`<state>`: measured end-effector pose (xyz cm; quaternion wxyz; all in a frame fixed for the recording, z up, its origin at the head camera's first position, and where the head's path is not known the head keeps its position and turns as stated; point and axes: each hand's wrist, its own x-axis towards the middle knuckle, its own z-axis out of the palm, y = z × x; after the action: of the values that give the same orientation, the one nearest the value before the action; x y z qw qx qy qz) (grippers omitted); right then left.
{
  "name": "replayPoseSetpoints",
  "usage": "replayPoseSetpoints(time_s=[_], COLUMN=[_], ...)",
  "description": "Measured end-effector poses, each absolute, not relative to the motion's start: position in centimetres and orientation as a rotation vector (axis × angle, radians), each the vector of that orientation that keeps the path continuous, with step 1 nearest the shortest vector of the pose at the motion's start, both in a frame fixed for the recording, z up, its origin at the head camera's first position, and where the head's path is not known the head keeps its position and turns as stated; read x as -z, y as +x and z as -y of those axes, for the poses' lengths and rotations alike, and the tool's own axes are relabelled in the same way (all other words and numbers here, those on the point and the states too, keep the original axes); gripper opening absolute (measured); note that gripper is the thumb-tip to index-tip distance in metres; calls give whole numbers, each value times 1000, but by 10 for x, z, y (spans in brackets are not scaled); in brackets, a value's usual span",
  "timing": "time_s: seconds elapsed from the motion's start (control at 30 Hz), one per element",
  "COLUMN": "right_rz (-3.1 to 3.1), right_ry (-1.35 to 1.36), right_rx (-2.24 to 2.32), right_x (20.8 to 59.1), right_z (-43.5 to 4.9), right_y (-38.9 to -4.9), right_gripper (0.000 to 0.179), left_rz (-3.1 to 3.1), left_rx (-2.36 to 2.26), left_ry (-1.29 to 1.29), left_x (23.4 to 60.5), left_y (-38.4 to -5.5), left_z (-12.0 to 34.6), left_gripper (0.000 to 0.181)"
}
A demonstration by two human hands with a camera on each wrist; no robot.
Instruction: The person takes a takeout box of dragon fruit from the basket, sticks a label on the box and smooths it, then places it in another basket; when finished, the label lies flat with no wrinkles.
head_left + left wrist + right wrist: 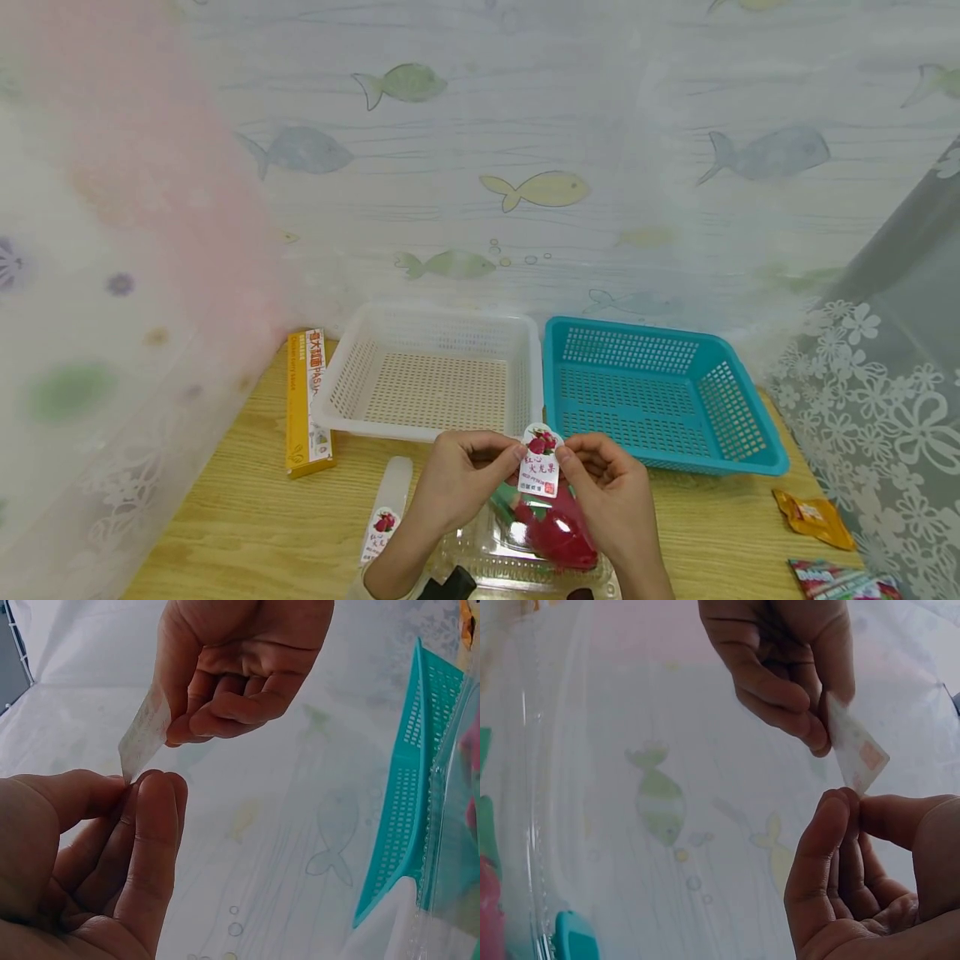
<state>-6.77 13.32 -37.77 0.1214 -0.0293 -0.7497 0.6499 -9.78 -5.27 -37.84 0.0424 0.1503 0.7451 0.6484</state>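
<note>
Between both hands is a white sticker label (539, 467) with a dragon fruit picture and Chinese writing. My left hand (467, 477) pinches its left edge between thumb and fingers. On the opposite edge, my right hand (609, 492) pinches it the same way. Both wrist views show the sticker (146, 735) stretched between the fingertips. Below the hands sits a clear plastic clamshell box (480, 546) with a red and green dragon fruit (558, 529) in it, partly hidden by the hands. Left of the box lies a backing strip (396, 483) bearing another such label (383, 523).
A white basket (528, 358) and a teal basket (738, 417) stand side by side at the back. The yellow pasta box (298, 408) lies at the left. Two small packets, an orange one (813, 518) and a striped one (840, 581), lie at the right edge.
</note>
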Motion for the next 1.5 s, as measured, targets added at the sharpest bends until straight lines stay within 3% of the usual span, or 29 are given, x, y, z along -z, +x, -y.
replayPoseSetpoints(time_s=[0.83, 1.5], right_rz=[2308, 2401], right_ry=[-100, -162], right_rx=[-1882, -1855], right_x=[382, 392], right_z=[-136, -139], right_y=[-68, -68], right_gripper=[5, 11], left_rz=[-2325, -2393], left_rx=[-1879, -1782], left_ry=[410, 413], left_x=[385, 395], left_y=[-96, -95], left_z=[54, 53], left_gripper=[22, 21])
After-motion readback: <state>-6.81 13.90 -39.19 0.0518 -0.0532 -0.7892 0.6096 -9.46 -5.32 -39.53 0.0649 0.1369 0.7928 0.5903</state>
